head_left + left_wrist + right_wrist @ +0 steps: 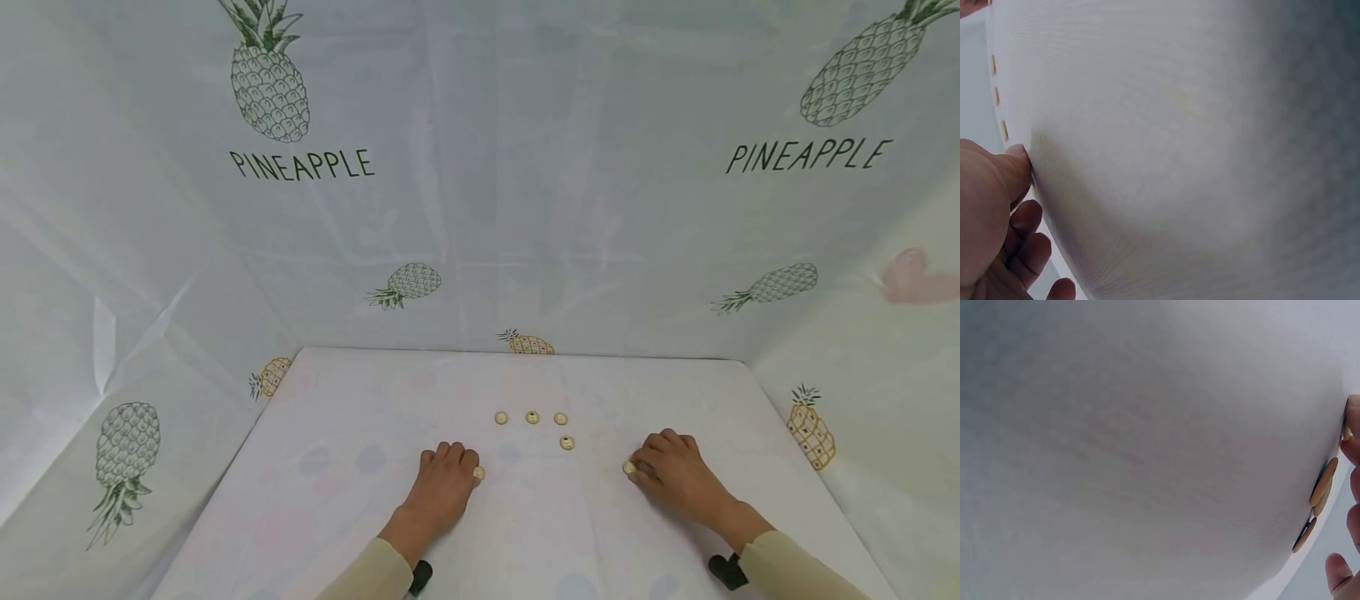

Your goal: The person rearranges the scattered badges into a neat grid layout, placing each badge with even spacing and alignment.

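The left hand and right hand angle inward, well apart, backs upward, fingers bent.

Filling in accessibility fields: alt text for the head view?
A person's left hand holds one small yellowish disc and their right hand another, over a white-covered table. Farther back lie four more discs: three in a row, a fourth nearer the viewer by the row's right end. Pineapple-printed sheeting hangs behind.
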`<action>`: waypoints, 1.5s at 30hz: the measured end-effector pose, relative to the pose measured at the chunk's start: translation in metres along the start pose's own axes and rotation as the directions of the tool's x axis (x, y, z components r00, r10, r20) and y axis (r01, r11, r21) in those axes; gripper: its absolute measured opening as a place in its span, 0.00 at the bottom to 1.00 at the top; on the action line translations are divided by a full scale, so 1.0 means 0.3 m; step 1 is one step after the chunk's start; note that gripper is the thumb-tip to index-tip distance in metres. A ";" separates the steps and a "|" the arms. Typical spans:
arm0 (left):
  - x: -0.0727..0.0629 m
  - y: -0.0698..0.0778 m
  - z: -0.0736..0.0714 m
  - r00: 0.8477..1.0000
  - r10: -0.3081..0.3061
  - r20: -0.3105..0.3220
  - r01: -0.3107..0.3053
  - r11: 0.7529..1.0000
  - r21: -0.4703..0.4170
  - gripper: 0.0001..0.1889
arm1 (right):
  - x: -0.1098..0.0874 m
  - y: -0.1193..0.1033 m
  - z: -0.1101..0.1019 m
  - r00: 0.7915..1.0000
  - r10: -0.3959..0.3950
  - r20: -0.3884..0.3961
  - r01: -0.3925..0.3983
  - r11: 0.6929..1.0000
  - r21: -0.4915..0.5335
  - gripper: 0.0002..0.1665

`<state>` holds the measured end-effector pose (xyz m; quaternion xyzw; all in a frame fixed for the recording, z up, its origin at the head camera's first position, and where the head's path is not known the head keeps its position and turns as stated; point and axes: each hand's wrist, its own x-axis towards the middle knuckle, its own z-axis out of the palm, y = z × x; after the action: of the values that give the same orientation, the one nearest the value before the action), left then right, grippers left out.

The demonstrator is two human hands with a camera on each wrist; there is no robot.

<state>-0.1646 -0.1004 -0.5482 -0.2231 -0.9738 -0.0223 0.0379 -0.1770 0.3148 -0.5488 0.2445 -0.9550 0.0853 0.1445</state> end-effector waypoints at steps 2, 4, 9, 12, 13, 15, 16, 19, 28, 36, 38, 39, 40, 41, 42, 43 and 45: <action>-0.001 0.000 -0.005 1.000 -0.002 -0.002 0.002 1.000 -0.004 0.13 | 0.008 -0.004 -0.003 1.000 0.011 0.014 -0.011 1.000 0.005 0.06; -0.002 0.000 -0.010 1.000 -0.005 -0.002 0.005 1.000 -0.008 0.12 | 0.017 -0.009 -0.006 0.999 0.019 0.029 -0.019 1.000 0.005 0.07; -0.003 0.000 -0.011 1.000 -0.011 0.000 0.011 1.000 -0.008 0.12 | 0.037 -0.017 -0.003 1.000 -0.014 0.009 0.014 1.000 -0.015 0.10; -0.003 -0.001 -0.009 1.000 -0.008 -0.002 0.008 1.000 -0.005 0.12 | 0.050 -0.021 0.005 0.997 -0.064 -0.039 0.062 0.997 -0.046 0.12; -0.003 -0.002 -0.009 1.000 -0.008 -0.002 0.008 1.000 -0.006 0.12 | 0.056 -0.023 0.008 0.995 -0.081 -0.054 0.078 0.995 -0.056 0.12; -0.004 -0.003 -0.010 1.000 -0.007 -0.005 0.007 1.000 -0.006 0.12 | 0.071 -0.030 0.011 0.990 -0.111 -0.082 0.105 0.992 -0.070 0.12; -0.004 -0.003 -0.010 1.000 -0.007 -0.006 0.007 1.000 -0.006 0.12 | 0.079 -0.035 0.013 0.988 -0.122 -0.092 0.115 0.991 -0.073 0.12; -0.005 -0.005 -0.011 1.000 -0.009 -0.006 0.009 1.000 -0.007 0.12 | 0.107 -0.052 0.017 0.985 -0.140 -0.102 0.132 0.988 -0.085 0.11; -0.005 -0.006 -0.007 1.000 0.001 -0.028 -0.001 1.000 -0.005 0.12 | 0.194 -0.114 0.029 0.985 -0.160 -0.065 0.152 0.981 -0.119 0.13; -0.006 -0.004 -0.005 0.999 0.013 -0.037 -0.012 1.000 0.011 0.13 | 0.244 -0.157 0.069 0.982 -0.176 -0.061 0.168 0.978 -0.126 0.12; -0.007 -0.002 -0.009 0.999 0.014 -0.042 -0.014 1.000 0.015 0.13 | 0.253 -0.167 0.077 0.982 -0.179 -0.061 0.171 0.978 -0.122 0.12; -0.008 -0.001 -0.012 0.999 0.016 -0.045 -0.015 1.000 0.015 0.13 | 0.258 -0.172 0.081 0.982 -0.181 -0.060 0.173 0.978 -0.120 0.12; -0.009 -0.001 -0.014 0.999 0.017 -0.046 -0.016 1.000 0.010 0.13 | 0.263 -0.177 0.084 0.981 -0.184 -0.059 0.176 0.977 -0.118 0.12; -0.009 0.000 -0.016 0.999 0.018 -0.049 -0.017 1.000 0.010 0.13 | 0.269 -0.182 0.088 0.981 -0.186 -0.057 0.178 0.977 -0.118 0.12; -0.009 0.000 -0.018 0.998 0.019 -0.052 -0.018 1.000 0.008 0.13 | 0.275 -0.188 0.090 0.981 -0.188 -0.055 0.181 0.977 -0.114 0.12; -0.010 0.000 -0.017 0.999 0.017 -0.049 -0.017 1.000 0.009 0.13 | 0.281 -0.193 0.093 0.981 -0.188 -0.053 0.181 0.977 -0.112 0.12; -0.010 -0.001 -0.014 0.999 0.019 -0.046 -0.018 1.000 0.009 0.13 | 0.294 -0.205 0.098 0.981 -0.187 -0.042 0.182 0.978 -0.106 0.12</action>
<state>-0.1617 -0.1022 -0.5442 -0.2313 -0.9707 -0.0227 0.0617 -0.2277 0.2158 -0.5427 0.3220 -0.9272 0.0289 0.1889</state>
